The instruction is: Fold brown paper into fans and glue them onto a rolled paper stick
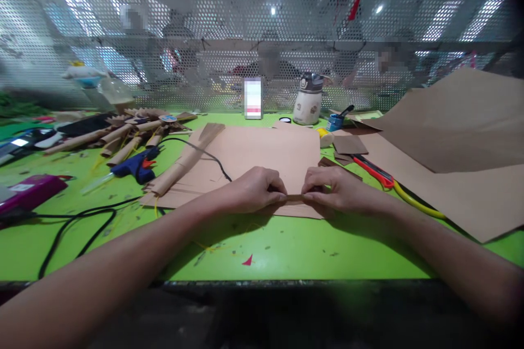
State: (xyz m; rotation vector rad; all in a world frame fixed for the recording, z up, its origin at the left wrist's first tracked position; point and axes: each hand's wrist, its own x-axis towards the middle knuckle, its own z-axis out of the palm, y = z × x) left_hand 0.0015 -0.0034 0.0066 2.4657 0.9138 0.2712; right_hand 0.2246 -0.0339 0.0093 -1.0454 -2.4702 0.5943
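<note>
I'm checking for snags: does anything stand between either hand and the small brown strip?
Nothing visible does: the left hand and right hand both pinch the brown strip, over the brown sheet. The black cord shows beside the left wrist, not between the hands.

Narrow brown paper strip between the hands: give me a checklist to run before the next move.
1. Pinched by the left hand and the right hand: ok, narrow brown paper strip spans the gap between them.
2. Strip separate from the large light-brown paper sheet beneath: cannot tell, fingers hide its ends.
3. Thin black cord off the sheet: not ok, it crosses the sheet's left part toward the left hand.
4. Blade of the red-and-black utility knife retracted: cannot tell, too small to see.
5. Small blue jar upright: ok, beyond the right hand.
</note>
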